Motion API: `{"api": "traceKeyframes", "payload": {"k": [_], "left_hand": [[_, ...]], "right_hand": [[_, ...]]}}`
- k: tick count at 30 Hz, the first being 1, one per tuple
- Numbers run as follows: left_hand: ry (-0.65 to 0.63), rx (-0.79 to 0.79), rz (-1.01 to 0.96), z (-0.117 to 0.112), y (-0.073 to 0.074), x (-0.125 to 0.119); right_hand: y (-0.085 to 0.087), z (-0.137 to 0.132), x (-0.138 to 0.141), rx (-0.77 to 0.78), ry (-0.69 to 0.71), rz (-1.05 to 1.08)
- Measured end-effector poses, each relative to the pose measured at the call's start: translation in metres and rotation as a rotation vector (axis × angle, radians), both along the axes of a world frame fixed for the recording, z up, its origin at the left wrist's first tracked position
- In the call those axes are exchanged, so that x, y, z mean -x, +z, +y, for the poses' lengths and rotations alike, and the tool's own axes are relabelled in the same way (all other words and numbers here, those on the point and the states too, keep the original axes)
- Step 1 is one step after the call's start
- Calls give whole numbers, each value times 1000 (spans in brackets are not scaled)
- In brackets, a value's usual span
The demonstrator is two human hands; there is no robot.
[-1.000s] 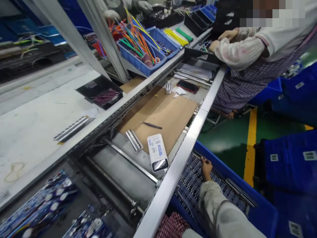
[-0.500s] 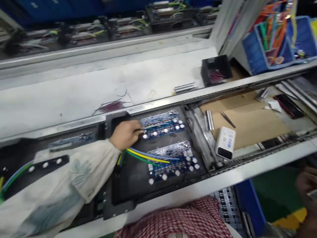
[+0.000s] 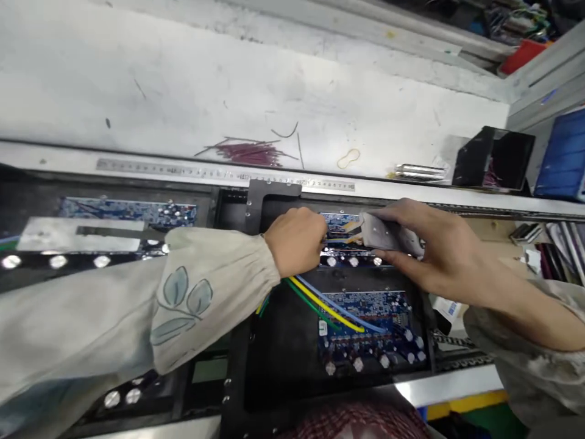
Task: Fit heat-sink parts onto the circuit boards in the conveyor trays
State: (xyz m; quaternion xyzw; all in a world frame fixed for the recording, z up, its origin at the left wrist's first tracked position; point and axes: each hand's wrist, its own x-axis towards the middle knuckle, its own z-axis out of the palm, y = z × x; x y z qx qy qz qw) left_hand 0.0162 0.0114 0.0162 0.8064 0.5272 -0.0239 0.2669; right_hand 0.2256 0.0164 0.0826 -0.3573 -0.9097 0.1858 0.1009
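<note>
My left hand is closed over the upper circuit board. Green, yellow and blue wires come out from under it and lie across the lower circuit board; its fingertips are hidden, but it seems to grip the wires. Between the thumb and fingers of my right hand is a flat grey metal plate, tilted above the upper board. Thin orange and blue leads show between this plate and my left hand. Both boards sit in a black tray.
To the left, a second tray holds another circuit board and a pale metal strip. Behind are a steel ruler, a pile of dark red thin tubes, metal bars and a black box. A blue bin stands right.
My right hand has come in from the right with the grey metal plate, now over the upper board. My left hand stays closed at that board. The view has shifted closer.
</note>
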Motion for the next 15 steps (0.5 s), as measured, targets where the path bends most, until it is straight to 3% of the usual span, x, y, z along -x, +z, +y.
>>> {"api": "traceKeyframes", "payload": {"k": [3, 7, 15], "left_hand": [[-14, -22, -48, -2, -1, 2], [66, -37, -140, -5, -2, 4], [131, 31, -240, -3, 8, 7]], "right_hand": [[-13, 5, 7, -96, 90, -91], [-24, 6, 11, -152, 186, -153], [-37, 6, 7, -175, 188, -168]]}}
